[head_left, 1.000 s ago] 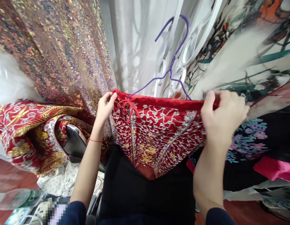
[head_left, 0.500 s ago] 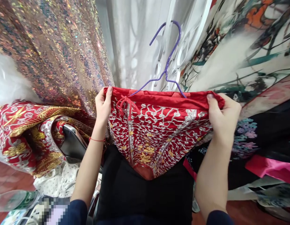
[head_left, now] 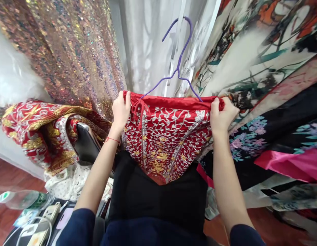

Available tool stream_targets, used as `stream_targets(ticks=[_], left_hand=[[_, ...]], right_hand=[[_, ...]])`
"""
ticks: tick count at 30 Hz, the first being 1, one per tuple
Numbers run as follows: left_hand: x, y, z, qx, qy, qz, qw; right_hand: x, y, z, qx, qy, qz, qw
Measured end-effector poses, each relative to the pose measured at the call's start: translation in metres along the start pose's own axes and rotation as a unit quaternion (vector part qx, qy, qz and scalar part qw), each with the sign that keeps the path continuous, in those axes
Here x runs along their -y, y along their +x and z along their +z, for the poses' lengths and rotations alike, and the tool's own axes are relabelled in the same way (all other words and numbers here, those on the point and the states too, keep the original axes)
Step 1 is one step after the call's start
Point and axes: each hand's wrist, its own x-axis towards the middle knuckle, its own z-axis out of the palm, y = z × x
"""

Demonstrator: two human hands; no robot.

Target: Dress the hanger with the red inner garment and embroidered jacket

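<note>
Stretched between my two hands is a red skirt [head_left: 163, 136] with silver and gold embroidery. Its plain red waistband runs level along the top, with a tied red drawstring near the left end. My left hand [head_left: 120, 111] is closed on the waistband's left end. Gripping the right end, thumb on the near side, is my right hand [head_left: 222, 114]. A purple hanger [head_left: 179, 63] rises out of the waist opening with its hook upward; its lower part is hidden inside the skirt. The skirt's lower part hangs over my black-clad lap.
A red and gold embroidered garment [head_left: 35, 131] is draped at left over a dark object. A plastic bottle [head_left: 27, 199] and power strip [head_left: 49, 215] lie below it. Sequined fabric [head_left: 78, 44] hangs behind; printed garments [head_left: 250, 65] and black floral clothing [head_left: 273, 126] hang at right.
Both hands have moved farther from me and nearer each other, with the skirt's waistband slightly less stretched. The hanger has moved with it, and the view has shifted a little.
</note>
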Motion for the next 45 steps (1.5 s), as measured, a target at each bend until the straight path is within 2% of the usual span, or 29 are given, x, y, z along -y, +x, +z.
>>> stream_targets(ticks=[4,7,9,11,14,16,18,21,23,24,27,28,31,34,37,39,42,45], left_hand=[[-0.020,-0.015,-0.033,0.059,0.076,0.062,0.993],[-0.032,-0.028,-0.077,0.078,0.102,0.096,0.987],[-0.030,-0.036,-0.113,0.063,0.127,0.089,0.986],[-0.017,-0.044,-0.152,0.030,0.153,0.062,0.986],[0.018,-0.067,-0.205,-0.004,0.190,-0.001,0.982],[0.045,-0.092,-0.232,0.007,0.227,-0.059,0.972],[0.069,-0.118,-0.249,0.031,0.261,-0.148,0.953],[0.092,-0.142,-0.261,0.108,0.288,-0.252,0.918],[0.094,-0.144,-0.266,0.126,0.303,-0.262,0.907],[0.092,-0.144,-0.269,0.114,0.310,-0.254,0.909],[0.073,-0.142,-0.278,0.028,0.298,-0.214,0.930],[0.064,-0.143,-0.281,0.002,0.280,-0.201,0.939],[0.035,-0.151,-0.285,-0.056,0.222,-0.167,0.959],[0.017,-0.158,-0.287,-0.083,0.151,-0.130,0.977],[0.017,-0.159,-0.287,-0.067,0.058,-0.052,0.995],[0.025,-0.154,-0.285,-0.055,0.055,-0.020,0.997],[0.034,-0.132,-0.278,-0.045,0.106,-0.031,0.993],[0.027,-0.088,-0.266,-0.033,0.131,-0.055,0.989]], right_hand=[[0.017,0.000,-0.001,-0.025,-0.047,-0.032,0.998],[0.047,-0.005,-0.020,-0.030,-0.071,-0.070,0.995],[0.071,-0.009,-0.039,-0.007,-0.064,-0.107,0.992],[0.096,-0.014,-0.060,0.027,-0.054,-0.156,0.986],[0.132,-0.024,-0.081,0.071,-0.046,-0.224,0.971],[0.158,-0.034,-0.082,0.095,-0.032,-0.267,0.958],[0.186,-0.048,-0.076,0.121,-0.007,-0.328,0.937],[0.231,-0.075,-0.061,0.164,0.028,-0.440,0.882],[0.259,-0.098,-0.055,0.186,0.038,-0.507,0.841],[0.271,-0.111,-0.054,0.191,0.044,-0.538,0.820],[0.302,-0.157,-0.052,0.186,0.075,-0.632,0.749],[0.310,-0.172,-0.051,0.178,0.084,-0.648,0.736],[0.328,-0.207,-0.044,0.165,0.115,-0.637,0.745],[0.337,-0.211,-0.040,0.202,0.153,-0.600,0.759],[0.340,-0.183,-0.047,0.258,0.183,-0.538,0.782],[0.341,-0.159,-0.057,0.290,0.199,-0.476,0.806],[0.340,-0.128,-0.068,0.309,0.210,-0.413,0.830],[0.334,-0.107,-0.061,0.303,0.199,-0.373,0.854]])
